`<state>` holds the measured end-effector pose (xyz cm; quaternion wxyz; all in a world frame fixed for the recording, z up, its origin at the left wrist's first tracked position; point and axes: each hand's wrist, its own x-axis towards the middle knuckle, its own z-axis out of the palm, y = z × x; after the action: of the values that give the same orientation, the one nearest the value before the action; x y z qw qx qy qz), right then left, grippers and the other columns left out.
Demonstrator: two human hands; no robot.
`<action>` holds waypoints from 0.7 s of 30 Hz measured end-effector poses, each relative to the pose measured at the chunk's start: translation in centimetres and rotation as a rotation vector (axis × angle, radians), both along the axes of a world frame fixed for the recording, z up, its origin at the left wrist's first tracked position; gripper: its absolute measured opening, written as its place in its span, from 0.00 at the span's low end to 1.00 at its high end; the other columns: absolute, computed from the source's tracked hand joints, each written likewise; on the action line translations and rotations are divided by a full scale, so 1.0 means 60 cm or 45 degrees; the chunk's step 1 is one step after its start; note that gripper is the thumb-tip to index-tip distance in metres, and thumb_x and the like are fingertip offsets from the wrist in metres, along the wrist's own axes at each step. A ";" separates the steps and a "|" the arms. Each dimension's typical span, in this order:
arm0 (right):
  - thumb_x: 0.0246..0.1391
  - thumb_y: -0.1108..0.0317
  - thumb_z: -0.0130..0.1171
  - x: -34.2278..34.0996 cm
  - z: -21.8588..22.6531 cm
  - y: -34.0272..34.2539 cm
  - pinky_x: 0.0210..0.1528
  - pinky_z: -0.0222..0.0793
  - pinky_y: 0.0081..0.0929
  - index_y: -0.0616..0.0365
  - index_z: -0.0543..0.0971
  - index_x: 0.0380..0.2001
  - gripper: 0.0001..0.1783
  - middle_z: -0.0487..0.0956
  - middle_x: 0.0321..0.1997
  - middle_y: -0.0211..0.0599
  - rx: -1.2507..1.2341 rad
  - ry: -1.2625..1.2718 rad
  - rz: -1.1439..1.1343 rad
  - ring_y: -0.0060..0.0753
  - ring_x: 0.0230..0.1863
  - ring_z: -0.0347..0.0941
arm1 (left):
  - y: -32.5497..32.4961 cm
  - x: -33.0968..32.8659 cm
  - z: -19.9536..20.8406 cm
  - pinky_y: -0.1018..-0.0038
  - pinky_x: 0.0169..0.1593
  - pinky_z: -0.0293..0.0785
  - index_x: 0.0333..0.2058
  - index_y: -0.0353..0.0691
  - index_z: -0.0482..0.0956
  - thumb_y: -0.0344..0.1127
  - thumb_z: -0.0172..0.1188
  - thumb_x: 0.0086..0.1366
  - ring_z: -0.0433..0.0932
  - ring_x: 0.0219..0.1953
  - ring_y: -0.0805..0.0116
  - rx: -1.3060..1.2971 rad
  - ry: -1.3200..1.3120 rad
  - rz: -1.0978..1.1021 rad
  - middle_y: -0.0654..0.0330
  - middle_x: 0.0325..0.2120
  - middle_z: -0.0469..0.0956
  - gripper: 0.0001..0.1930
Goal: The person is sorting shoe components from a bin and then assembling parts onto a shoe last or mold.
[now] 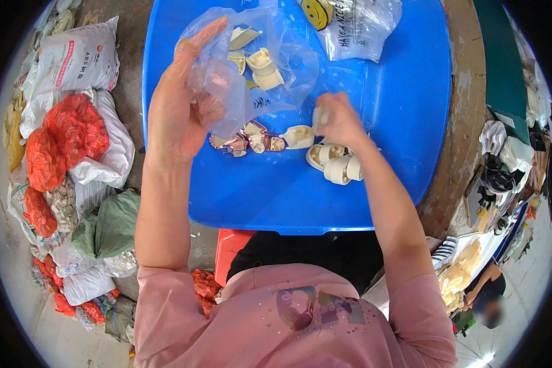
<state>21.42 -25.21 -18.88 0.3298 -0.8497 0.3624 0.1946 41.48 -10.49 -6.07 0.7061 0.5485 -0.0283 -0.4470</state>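
My left hand (181, 101) grips a clear plastic bag (288, 67) at its left side, with the thumb and fingers spread around the film. Inside the bag lie several cream plastic pieces (265, 69). To the right of the bag's mouth, my right hand (340, 119) pinches a small cream plastic piece (320, 116), partly hidden by the fingers. Just below that hand sits a cluster of round cream pieces (339, 168). A single cream piece (299, 137) and several metallic pink-and-cream pieces (256, 136) form a row below the bag.
The blue plastic tabletop (276, 202) has a raised rim. Another clear bag (362, 27) with a yellow smiley lies at the far right. White sacks (73, 58) and red bags (76, 129) crowd the floor at left. A person (487, 288) is at the lower right.
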 end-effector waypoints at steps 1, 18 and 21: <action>0.42 0.69 0.61 -0.011 0.007 -0.018 0.50 0.69 0.38 0.42 0.70 0.55 0.32 0.66 0.52 0.42 0.075 -0.127 -0.155 0.43 0.48 0.70 | -0.003 -0.003 0.005 0.84 0.19 0.45 0.56 0.47 0.71 0.47 0.39 0.72 0.55 0.18 0.84 -0.005 0.007 -0.016 0.71 0.21 0.68 0.21; 0.52 0.68 0.60 0.056 0.096 -0.019 0.40 0.74 0.33 0.64 0.72 0.42 0.16 0.78 0.42 0.41 0.400 -0.570 -0.646 0.38 0.35 0.77 | -0.007 0.038 0.015 0.90 0.24 0.63 0.60 0.45 0.66 0.46 0.40 0.73 0.70 0.31 0.86 -0.423 -0.118 -0.282 0.68 0.37 0.74 0.22; 0.45 0.72 0.62 0.042 0.037 0.026 0.47 0.70 0.37 0.52 0.71 0.51 0.27 0.72 0.53 0.42 -0.065 -0.211 0.051 0.42 0.46 0.72 | -0.004 0.031 0.008 0.89 0.27 0.66 0.60 0.44 0.65 0.46 0.40 0.73 0.70 0.33 0.86 -0.130 -0.116 0.074 0.69 0.40 0.75 0.22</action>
<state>23.95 -23.65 -16.68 0.3330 -0.8781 0.3217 0.1210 43.32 -10.71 -5.60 0.7437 0.5323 -0.0673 -0.3988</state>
